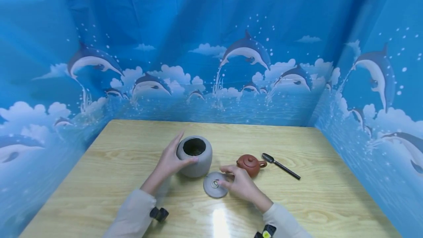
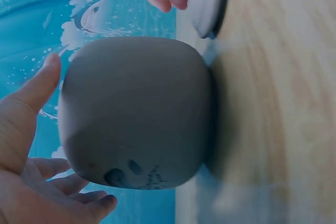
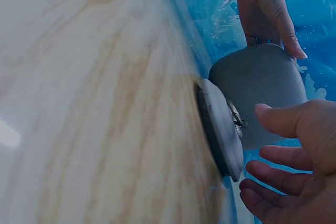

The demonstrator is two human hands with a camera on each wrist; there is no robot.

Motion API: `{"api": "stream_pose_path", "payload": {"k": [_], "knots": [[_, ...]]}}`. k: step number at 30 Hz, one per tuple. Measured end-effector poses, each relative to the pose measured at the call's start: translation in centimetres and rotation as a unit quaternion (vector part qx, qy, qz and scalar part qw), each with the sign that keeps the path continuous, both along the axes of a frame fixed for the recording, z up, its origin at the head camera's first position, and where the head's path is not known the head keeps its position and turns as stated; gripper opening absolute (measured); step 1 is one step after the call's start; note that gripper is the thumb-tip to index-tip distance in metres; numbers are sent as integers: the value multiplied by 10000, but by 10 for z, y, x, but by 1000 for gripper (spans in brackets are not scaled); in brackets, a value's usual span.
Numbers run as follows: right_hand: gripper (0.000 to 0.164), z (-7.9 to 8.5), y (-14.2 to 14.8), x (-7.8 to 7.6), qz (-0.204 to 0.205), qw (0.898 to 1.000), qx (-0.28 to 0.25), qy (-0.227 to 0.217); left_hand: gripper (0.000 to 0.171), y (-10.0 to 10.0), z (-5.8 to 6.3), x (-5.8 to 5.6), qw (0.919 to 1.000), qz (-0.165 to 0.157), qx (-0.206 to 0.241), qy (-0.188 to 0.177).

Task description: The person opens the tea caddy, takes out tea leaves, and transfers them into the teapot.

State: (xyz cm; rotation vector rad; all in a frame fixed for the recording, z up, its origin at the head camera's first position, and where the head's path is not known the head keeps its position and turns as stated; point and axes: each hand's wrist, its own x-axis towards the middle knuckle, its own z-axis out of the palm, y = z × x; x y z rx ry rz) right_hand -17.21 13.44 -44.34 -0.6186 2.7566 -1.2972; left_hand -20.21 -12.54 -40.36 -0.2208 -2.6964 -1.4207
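Observation:
A grey rounded jar [image 1: 197,164] stands upright, its dark mouth uncovered; small dark markings show on its side in the left wrist view. My left hand [image 1: 172,160] is spread around the jar's upper left, thumb near the front of the rim and fingers at the far side. To the jar's right, a grey round lid [image 1: 211,191] with a metal ring on top lies flat on the table. Over the lid's right side hovers my right hand [image 1: 242,184], thumb and fingers parted around the ring [image 3: 237,117] without closing on it.
A reddish-brown teapot [image 1: 250,165] sits just beyond the right hand. Right of it lies a dark small scoop-like tool [image 1: 281,165] with a long handle. The wood-patterned table [image 1: 132,146] ends at a blue dolphin-print curtain [image 1: 198,65] at the back and sides.

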Motion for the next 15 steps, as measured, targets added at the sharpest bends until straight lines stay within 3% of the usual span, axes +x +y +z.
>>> {"api": "stream_pose_path", "payload": {"k": [7,15], "knots": [[62,-4,0,2,368,9980,487,138,116,1,-7,5,9993,2,68,-357],[86,-6,0,5,606,9936,932,187,119,-1,-13,5,9986,37,209,-491]]}}
